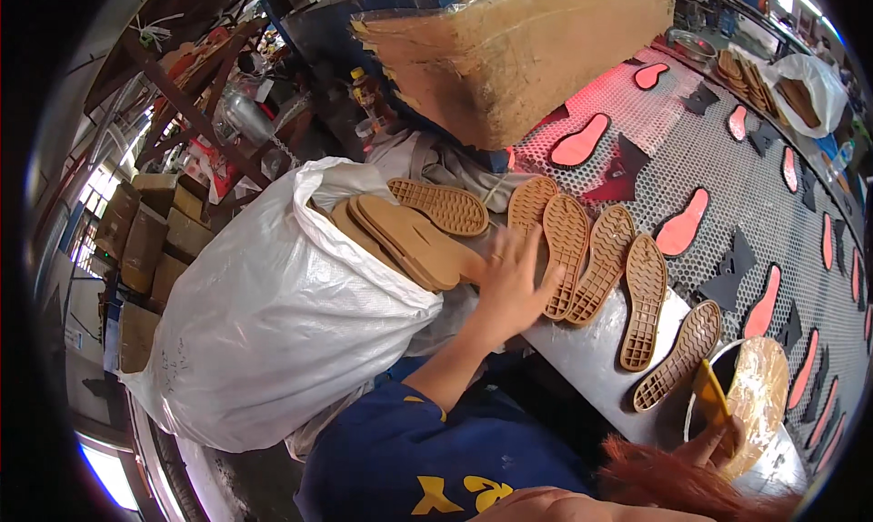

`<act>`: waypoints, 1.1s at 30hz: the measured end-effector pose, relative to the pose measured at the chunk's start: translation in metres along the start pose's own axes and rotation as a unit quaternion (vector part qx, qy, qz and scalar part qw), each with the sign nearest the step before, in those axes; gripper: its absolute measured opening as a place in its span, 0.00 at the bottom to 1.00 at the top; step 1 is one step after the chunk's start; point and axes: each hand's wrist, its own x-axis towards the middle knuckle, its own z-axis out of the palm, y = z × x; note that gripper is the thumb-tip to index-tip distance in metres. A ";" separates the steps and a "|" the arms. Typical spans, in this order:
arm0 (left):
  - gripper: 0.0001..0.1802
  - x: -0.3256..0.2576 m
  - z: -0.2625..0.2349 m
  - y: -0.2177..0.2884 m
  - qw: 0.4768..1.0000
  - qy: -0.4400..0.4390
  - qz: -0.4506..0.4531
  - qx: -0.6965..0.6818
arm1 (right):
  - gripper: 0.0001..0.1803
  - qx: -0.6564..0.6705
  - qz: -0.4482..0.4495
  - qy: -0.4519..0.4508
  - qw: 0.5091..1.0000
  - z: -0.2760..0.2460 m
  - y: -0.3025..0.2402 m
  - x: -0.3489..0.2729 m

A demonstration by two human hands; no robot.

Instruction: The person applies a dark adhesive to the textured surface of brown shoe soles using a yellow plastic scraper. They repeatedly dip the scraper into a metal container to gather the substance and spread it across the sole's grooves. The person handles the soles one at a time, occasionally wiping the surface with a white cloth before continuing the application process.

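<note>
My left hand (514, 281) is open, fingers spread and slightly blurred, between a white sack and a row of shoe soles. Tan soles (405, 240) stick out of the sack's mouth, their tips beside this hand; I cannot tell whether it touches them. Several brown treaded soles (646, 299) lie tread up along a metal ledge (582, 358). At the lower right my right hand (718, 440), partly hidden by reddish hair, grips a flat yellow tool (712, 390) at a round, pale-rimmed container. The tool's lower end is hidden.
The full white sack (273, 331) bulges on the left. Beyond the ledge, a mesh conveyor (627, 113) carries pink-topped insoles (684, 224) and black cut pieces (730, 269). A big worn cardboard-covered box (527, 58) stands over its far end. Cartons (145, 249) are stacked far left.
</note>
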 end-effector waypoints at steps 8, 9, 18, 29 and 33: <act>0.30 0.016 0.019 -0.052 0.962 -0.075 -0.143 0.222 | 0.12 -0.052 -0.030 0.066 0.996 -0.044 0.018 0.025; 0.29 0.016 0.022 -0.055 0.957 -0.142 -0.145 0.208 | 0.13 -0.052 -0.035 0.077 0.995 -0.048 0.019 0.027; 0.21 0.057 0.029 -0.039 0.962 -0.029 -0.246 0.117 | 0.13 -0.064 -0.047 0.078 0.994 -0.056 0.019 0.036; 0.27 0.071 0.043 -0.061 0.943 -0.092 -0.258 0.188 | 0.14 -0.180 -0.133 0.065 0.973 -0.070 0.029 0.041; 0.28 0.068 0.040 -0.063 0.932 -0.125 -0.297 0.163 | 0.12 -0.157 -0.129 0.102 0.974 -0.063 0.026 0.042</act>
